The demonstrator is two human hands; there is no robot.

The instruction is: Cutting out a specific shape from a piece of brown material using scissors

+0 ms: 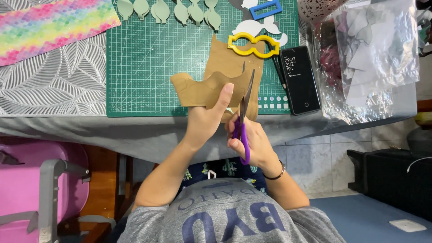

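My left hand [208,118] pinches a tan brown sheet of craft material [202,91] with a wavy cut edge, held above the table's front edge. My right hand [251,139] grips purple-handled scissors [244,112], blades pointing away from me and slightly apart at the sheet's right side. A larger piece of the same brown material [225,58] lies behind on the green cutting mat [148,63]. A yellow plastic template [253,45] rests on that piece.
Several pale green cut shapes [180,11] line the mat's far edge. A blue frame template [266,9] and white cutout [258,27] lie beyond. A black phone [300,79], clear plastic bags [373,58], rainbow sheet [49,27] and pink chair [36,189] surround.
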